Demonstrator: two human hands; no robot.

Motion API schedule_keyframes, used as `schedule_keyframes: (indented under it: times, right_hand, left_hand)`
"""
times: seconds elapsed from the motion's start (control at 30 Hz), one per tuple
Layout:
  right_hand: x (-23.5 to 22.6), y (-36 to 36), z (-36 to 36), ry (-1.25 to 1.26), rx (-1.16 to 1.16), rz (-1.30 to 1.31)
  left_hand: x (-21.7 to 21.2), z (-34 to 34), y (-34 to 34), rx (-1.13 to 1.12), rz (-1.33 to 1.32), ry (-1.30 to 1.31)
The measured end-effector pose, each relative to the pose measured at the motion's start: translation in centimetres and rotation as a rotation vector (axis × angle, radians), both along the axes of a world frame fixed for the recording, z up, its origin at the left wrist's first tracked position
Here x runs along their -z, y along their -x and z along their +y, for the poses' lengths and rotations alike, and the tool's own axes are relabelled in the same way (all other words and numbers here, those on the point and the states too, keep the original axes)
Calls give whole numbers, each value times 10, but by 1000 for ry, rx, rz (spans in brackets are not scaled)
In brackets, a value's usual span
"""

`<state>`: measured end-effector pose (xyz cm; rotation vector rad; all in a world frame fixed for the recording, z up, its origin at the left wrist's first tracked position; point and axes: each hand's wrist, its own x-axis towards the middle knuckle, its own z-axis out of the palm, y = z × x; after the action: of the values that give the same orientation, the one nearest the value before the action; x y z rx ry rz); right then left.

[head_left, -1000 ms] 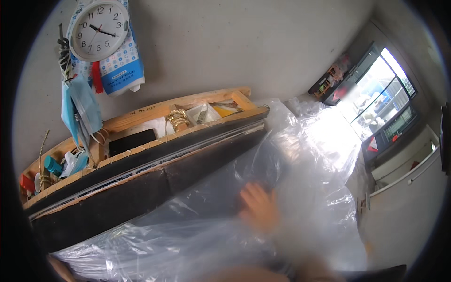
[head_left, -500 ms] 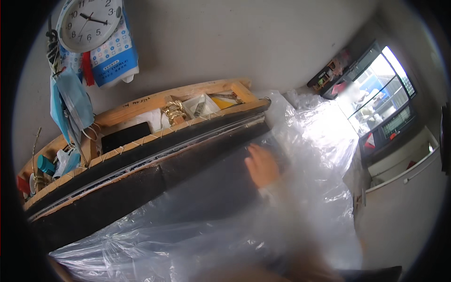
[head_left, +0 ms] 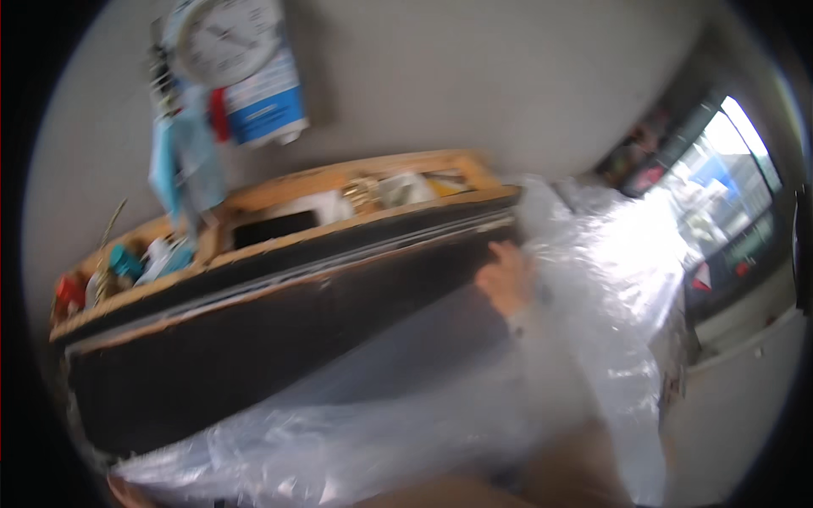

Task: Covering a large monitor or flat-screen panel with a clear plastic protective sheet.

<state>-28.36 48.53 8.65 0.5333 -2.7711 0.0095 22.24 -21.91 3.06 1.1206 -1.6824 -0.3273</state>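
My right hand (head_left: 506, 278) reaches to the upper right part of a black panel (head_left: 246, 356), its fingers partly stretched and apart. It lies over or against a clear plastic sheet (head_left: 330, 449), which covers the panel's lower and right parts. Whether the fingertips touch the panel is blurred. At the lower left rim, a skin-coloured patch, seemingly my left hand (head_left: 127, 493), shows beside the sheet's gathered corner. Its fingers cannot be made out. Creases in the sheet run out from that corner.
Along the panel's far side runs a wooden tray (head_left: 415, 161) with a dark phone-like slab (head_left: 275, 229), a gold cord bundle (head_left: 362, 195) and small items. A clock (head_left: 227, 41) and blue masks (head_left: 182, 165) hang on the wall. A bright window (head_left: 720, 182) stands at right.
The view has shifted, so the scene sits farther right and the panel's left end shows more. My right hand stays near the panel's upper right, its fingers slightly more spread.
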Motion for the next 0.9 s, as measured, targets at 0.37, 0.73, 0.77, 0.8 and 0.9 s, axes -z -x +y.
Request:
schedule_keyframes:
  times: [0.37,0.73,0.77,0.8,0.9]
  right_hand:
    - [55,76,68,520,257,-11]
    - [72,163,104,788,374,-74]
    - [56,163,120,674,347,-228]
    - [38,149,71,1619,328,-373]
    - [56,170,116,932,282,-64]
  left_hand:
    - [-15,-14,218,-35,-122,-41]
    - [-16,-44,279,-224,-176,-181]
    - [-18,-44,280,-194,-199,-168]
    - [-18,-46,277,-173,-195,-136]
    - [-6,-60,290,-73,-199,-91]
